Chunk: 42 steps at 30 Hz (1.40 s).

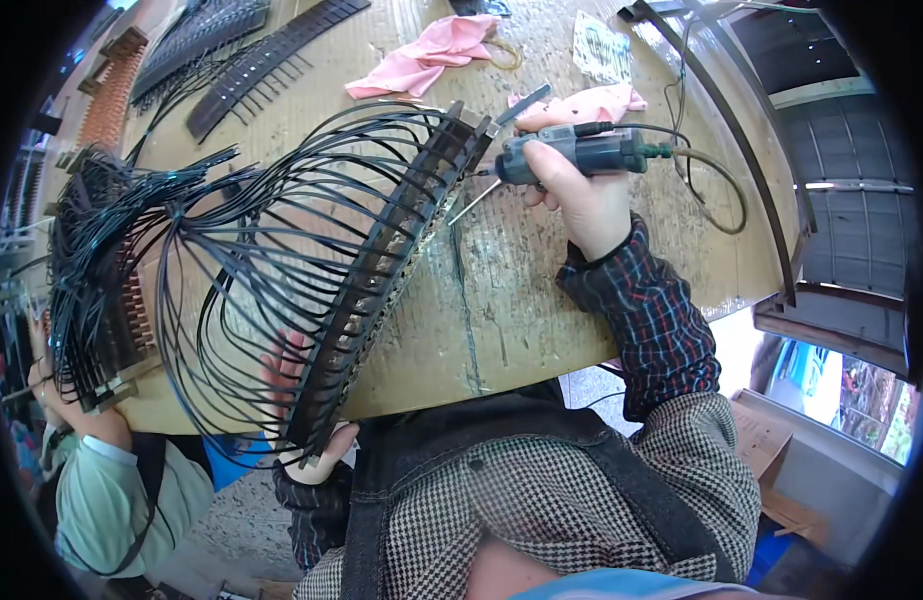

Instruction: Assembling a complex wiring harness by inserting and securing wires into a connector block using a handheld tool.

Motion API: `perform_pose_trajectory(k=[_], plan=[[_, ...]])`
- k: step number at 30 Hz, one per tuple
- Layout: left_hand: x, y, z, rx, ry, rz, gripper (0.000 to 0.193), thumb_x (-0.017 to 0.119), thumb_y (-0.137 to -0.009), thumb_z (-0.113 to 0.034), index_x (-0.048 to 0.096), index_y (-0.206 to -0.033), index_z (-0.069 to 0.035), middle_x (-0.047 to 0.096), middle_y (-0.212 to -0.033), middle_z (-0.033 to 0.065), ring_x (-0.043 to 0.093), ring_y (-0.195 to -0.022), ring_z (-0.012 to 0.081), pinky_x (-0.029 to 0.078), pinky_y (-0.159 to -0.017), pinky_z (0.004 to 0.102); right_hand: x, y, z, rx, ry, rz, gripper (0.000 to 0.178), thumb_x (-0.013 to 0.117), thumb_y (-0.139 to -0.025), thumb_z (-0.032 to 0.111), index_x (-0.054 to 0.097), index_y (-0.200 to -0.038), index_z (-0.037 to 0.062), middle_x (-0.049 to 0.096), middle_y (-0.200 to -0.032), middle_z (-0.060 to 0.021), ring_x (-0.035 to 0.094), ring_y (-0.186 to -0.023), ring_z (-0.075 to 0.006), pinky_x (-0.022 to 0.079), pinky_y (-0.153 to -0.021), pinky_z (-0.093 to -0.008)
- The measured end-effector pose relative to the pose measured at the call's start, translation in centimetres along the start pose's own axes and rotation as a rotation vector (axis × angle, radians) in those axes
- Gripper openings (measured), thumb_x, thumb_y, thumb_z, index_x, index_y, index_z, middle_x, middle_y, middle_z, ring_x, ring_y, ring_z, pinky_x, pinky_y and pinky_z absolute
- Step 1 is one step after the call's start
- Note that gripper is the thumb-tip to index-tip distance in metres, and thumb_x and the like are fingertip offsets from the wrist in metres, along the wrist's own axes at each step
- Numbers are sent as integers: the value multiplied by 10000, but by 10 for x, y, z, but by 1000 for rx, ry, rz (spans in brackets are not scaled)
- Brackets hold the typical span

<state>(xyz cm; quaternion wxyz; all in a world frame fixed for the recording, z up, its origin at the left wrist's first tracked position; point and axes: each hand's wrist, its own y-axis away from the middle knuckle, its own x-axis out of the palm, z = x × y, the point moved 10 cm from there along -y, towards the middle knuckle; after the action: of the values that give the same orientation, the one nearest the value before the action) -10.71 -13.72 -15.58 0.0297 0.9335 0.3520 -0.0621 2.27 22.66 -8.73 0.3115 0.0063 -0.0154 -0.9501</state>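
Observation:
A long dark bar (354, 300) lies slantwise over the table, with a row of metal fittings along its right side. Black cables loop from its left side to a tied bundle (182, 215). My left hand (327, 458) is closed round the bar's near end, with some fingers seen behind the cables. In my right hand (582, 195) is a grey-blue powered screwdriver (572, 150), its narrow end pointing left at the bar's upper part. Beside that end a thin pale rod (474, 203) slants down toward the bar; whether it belongs to the screwdriver, I cannot tell.
Pink cloths (437, 50) and a printed packet (602, 48) lie at the back. More dark strips (267, 60) rest at the far left. A hose (727, 175) curves off the screwdriver. Another person's hand (82, 400) is at the left, by a second cabled bar.

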Motion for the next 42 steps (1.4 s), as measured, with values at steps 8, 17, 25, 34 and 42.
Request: perform_pose_trajectory(k=[8,17,25,34,42], plan=[[0,12,14,-115,-80,82,474,675,-782,-211,539,-1180,6,561,-1180,103,524,-1083,227,398,-925,360,5,1,-5,26,-17,29,216,669,-781,88,621,-977,11,605,-749,-30,553,-564,-77,467,-505,-203],[4,12,15,-191,-96,151,498,677,-783,-255,538,-1186,4,557,-1191,112,514,-1104,235,387,-940,362,8,3,-1,-1,6,39,219,678,-766,63,617,-969,7,601,-744,-25,551,-568,-75,457,-508,-203],[1,13,16,-160,-113,147,542,674,-791,-329,532,-1195,3,552,-1200,107,509,-1110,235,379,-947,365,6,3,0,12,-2,26,222,677,-762,56,616,-970,4,602,-733,-24,551,-563,-75,450,-497,-204],[1,17,22,-187,-88,150,611,671,-791,-378,493,-1237,1,520,-1241,108,478,-1148,229,355,-972,363,6,3,2,-5,0,25,207,677,-760,56,620,-953,4,603,-721,-23,551,-559,-74,449,-497,-205],[2,16,24,-181,-41,134,636,679,-785,-365,469,-1257,6,499,-1264,116,460,-1171,235,343,-985,369,8,2,2,-6,21,29,212,678,-763,66,619,-959,10,602,-719,-21,551,-555,-76,445,-488,-208]])
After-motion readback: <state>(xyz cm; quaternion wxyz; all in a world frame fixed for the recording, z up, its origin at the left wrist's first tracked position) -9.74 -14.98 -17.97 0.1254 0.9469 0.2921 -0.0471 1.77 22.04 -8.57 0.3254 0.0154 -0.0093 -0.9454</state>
